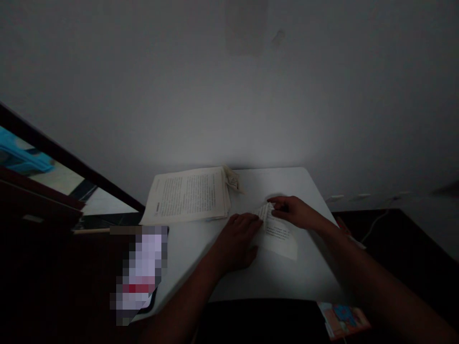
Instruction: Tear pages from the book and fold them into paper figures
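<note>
A printed sheet of paper, partly folded, lies on the white table. My left hand rests palm down at its left side, fingertips on the folded part and thumb apart. At the sheet's upper edge, my right hand pinches the paper between thumb and fingers. To the left of it lies a stack of loose printed pages, and a small folded paper piece sits at that stack's right end.
A blurred-out phone-like object is at the table's left edge. The wall rises behind. A colourful packet or booklet is below the front edge. A white cable hangs at right; a blue plastic item is far left.
</note>
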### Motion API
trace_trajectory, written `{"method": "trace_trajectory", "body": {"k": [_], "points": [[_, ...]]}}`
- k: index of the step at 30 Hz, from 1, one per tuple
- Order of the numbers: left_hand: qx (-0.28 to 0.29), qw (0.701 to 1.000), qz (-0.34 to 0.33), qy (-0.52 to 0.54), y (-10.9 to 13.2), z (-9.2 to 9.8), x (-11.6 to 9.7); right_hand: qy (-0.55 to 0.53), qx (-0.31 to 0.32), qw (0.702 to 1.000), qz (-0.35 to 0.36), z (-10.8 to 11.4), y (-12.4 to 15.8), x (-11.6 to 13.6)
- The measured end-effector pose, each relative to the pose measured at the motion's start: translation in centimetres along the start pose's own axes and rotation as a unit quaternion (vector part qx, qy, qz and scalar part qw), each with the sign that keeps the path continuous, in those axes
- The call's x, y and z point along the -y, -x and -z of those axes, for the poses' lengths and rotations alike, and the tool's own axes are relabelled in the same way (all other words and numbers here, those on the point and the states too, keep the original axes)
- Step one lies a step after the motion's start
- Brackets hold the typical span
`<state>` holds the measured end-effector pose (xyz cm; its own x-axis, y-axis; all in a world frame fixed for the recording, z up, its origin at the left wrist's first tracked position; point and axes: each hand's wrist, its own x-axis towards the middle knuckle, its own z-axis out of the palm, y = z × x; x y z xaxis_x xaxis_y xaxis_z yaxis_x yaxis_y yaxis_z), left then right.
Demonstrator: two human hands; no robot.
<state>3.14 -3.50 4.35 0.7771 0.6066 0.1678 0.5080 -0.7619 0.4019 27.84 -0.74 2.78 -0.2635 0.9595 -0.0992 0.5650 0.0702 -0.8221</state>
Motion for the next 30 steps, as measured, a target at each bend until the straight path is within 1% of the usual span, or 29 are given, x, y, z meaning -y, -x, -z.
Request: {"method": "trace_trajectory", "body": {"k": [3,6,7,9,12,15,19,22,30], "points": [[0.001,1.0,0.007,-0.012,0.1,-0.5,0.4,0.08,-0.049,0.995,0.032,-0.7,-0.1,0.8],[0.001,1.0,0.017,-0.026,0.2,-0.9,0.7,0.146,-0.075,0.982,0.095,-1.2,1.1,2.1],[0.002,0.999,0.019,-0.03,0.2,-1.0,0.7,0.156,-0.071,0.979,0.111,-1.3,1.7,2.5],[0.004,0.999,0.022,-0.035,0.1,-1.0,0.7,0.17,-0.041,0.975,0.138,-1.7,2.9,3.0],[0.001,0.999,0.022,-0.038,0.0,-1.0,0.6,0.215,-0.002,0.966,0.145,-2.3,4.6,3.2],[-0.008,0.999,0.025,-0.045,0.0,-1.0,0.6,0.267,0.015,0.95,0.161,-2.6,5.3,3.2],[-0.009,0.998,0.021,-0.061,-0.1,-1.0,0.5,0.321,0.016,0.927,0.195,-2.6,5.3,3.2],[-0.007,0.997,0.019,-0.07,-0.1,-1.1,0.4,0.337,0.019,0.915,0.222,-2.5,5.2,3.0],[-0.005,0.995,0.013,-0.094,-0.4,-1.4,0.6,0.348,0.004,0.904,0.249,-2.6,5.7,2.4]]}}
